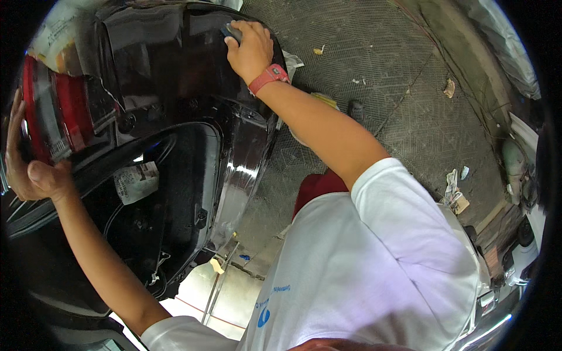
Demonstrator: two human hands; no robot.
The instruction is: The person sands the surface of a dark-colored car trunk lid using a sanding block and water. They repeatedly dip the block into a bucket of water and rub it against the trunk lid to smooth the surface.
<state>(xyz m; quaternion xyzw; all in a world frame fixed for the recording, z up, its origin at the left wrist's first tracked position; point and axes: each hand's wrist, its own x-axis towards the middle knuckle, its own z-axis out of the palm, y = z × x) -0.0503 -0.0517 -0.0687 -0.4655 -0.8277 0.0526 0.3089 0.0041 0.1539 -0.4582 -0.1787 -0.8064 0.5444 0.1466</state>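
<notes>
A small dark block [233, 32], gripped in the right hand [253, 50], touches the glossy black car [152, 55]. Beside the car's red-and-clear tail lamp [71, 108], the left hand [36, 176] is spread open. The car's black-rimmed opening [186, 193] contains a pale printed sheet [137, 182].

Textured grey floor [351, 58] runs right of the right hand [252, 50], small yellow scrap [319, 50] nearby on it. Further right: curled brown scrap [449, 89], then grey sheeting [515, 52] at the edge. Crumpled paper [451, 184] lies well below-right of that hand, small blue scrap [244, 257] well below it.
</notes>
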